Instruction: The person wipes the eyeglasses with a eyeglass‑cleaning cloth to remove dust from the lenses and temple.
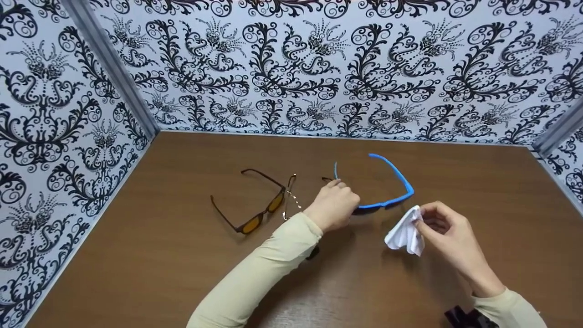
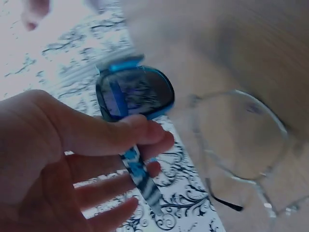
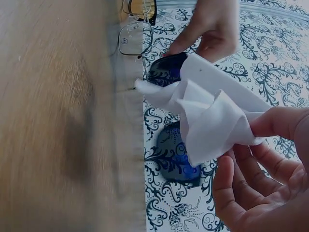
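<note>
Blue-framed sunglasses [image 1: 397,199] with dark lenses are held by my left hand [image 1: 334,205] at one end of the frame. Thumb and forefinger pinch them beside a dark lens [image 2: 140,92] in the left wrist view, the other fingers looser. Both temples are unfolded and point towards the back wall. A folded white cloth [image 1: 403,232] hangs from my right hand [image 1: 455,241], pinched between thumb and fingers. In the right wrist view the cloth [image 3: 207,111] covers part of the sunglasses' front; whether it touches them I cannot tell.
Dark-framed glasses with orange lenses [image 1: 251,224] lie unfolded on the brown table [image 1: 182,273], left of my left hand. Thin metal-framed clear glasses [image 2: 241,179] with a chain lie beside them, partly hidden by my arm in the head view. Patterned panels [image 1: 273,68] enclose the table.
</note>
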The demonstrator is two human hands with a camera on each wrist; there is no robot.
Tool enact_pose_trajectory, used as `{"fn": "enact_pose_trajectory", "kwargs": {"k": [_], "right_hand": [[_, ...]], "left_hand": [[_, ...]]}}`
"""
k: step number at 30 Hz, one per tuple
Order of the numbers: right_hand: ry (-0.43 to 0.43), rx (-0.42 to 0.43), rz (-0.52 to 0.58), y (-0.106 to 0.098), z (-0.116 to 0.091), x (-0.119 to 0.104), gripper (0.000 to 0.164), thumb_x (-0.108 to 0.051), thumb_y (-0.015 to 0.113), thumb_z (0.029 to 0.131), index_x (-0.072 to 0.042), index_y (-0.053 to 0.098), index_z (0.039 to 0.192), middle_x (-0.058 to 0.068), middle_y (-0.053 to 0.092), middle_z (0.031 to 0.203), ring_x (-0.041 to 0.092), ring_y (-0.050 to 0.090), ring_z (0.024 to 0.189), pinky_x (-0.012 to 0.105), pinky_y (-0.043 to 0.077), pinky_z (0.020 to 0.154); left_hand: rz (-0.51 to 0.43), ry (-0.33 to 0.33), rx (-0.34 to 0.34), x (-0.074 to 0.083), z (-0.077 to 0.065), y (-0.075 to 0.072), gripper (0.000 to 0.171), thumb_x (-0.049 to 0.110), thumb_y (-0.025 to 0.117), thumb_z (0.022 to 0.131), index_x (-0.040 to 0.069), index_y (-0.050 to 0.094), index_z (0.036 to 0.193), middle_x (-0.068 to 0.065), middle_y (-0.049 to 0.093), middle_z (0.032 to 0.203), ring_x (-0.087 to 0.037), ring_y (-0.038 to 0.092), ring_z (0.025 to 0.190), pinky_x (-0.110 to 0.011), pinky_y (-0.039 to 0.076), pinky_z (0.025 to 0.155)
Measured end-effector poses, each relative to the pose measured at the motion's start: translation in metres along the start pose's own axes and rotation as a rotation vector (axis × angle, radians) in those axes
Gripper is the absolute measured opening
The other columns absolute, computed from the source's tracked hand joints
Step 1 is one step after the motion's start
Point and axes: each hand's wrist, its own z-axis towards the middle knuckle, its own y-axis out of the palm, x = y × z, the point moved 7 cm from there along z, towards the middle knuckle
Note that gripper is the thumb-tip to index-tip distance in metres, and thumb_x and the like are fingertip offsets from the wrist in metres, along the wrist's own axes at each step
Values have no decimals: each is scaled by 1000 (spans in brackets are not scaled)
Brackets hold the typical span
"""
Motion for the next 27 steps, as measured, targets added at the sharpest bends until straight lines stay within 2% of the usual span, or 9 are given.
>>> {"fn": "enact_pose_trajectory", "kwargs": {"k": [3, 6, 8, 10, 16, 20, 24, 27], "right_hand": [[-31, 12, -29, 3, 5, -3, 18, 12, 68, 81, 4, 63, 96, 6, 64, 87, 6, 62, 75, 14, 50, 66], [-75, 25, -44, 7, 10, -9, 20, 13, 70, 79, 2, 64, 95, 7, 64, 87, 7, 62, 73, 13, 50, 65], [-114, 30, -57, 11, 14, -16, 20, 13, 71, 78, 1, 65, 94, 6, 65, 86, 7, 62, 73, 13, 49, 65], [-158, 38, -75, 16, 19, -24, 20, 13, 71, 78, 0, 66, 92, 4, 65, 85, 6, 61, 73, 12, 49, 66], [-283, 79, -124, 32, 28, -45, 18, 7, 74, 79, 0, 63, 91, 2, 64, 82, 10, 62, 70, 12, 50, 64], [-416, 134, -168, 42, 28, -57, 21, 7, 75, 79, 3, 60, 94, 6, 62, 84, 15, 63, 70, 12, 50, 65], [-538, 179, -220, 50, 24, -66, 23, 10, 75, 76, 1, 63, 94, 8, 61, 88, 18, 61, 75, 10, 47, 73], [-596, 156, -236, 55, 22, -68, 25, 11, 76, 75, 0, 65, 94, 9, 61, 91, 18, 59, 80, 12, 45, 79]], "left_hand": [[-74, -51, 19, -3, -6, -9, 5, 13, 68, 82, 14, 72, 79, -2, 69, 84, -21, 62, 90, -32, 46, 94], [-155, -89, 62, -5, -12, -17, 5, 12, 69, 77, 12, 69, 72, -3, 67, 76, -21, 63, 79, -34, 53, 73], [-225, -110, 87, -6, -16, -22, 9, 9, 69, 74, 12, 65, 66, 0, 64, 69, -19, 62, 70, -34, 52, 61], [-301, -130, 109, -6, -20, -25, 12, 5, 68, 70, 13, 63, 63, 3, 59, 63, -16, 58, 63, -33, 50, 54], [-425, -198, 192, -6, -32, -30, 13, 6, 68, 69, 15, 63, 62, 7, 50, 56, -14, 52, 55, -30, 47, 49], [-481, -232, 255, -7, -38, -31, 15, 6, 69, 68, 15, 62, 59, 8, 48, 54, -14, 49, 52, -30, 46, 48], [-551, -256, 262, -10, -42, -30, 14, 5, 68, 68, 15, 64, 60, 9, 49, 54, -12, 46, 53, -30, 45, 48], [-616, -264, 251, -13, -46, -28, 12, 5, 70, 70, 15, 71, 64, 9, 56, 56, -9, 47, 54, -28, 45, 49]]}}
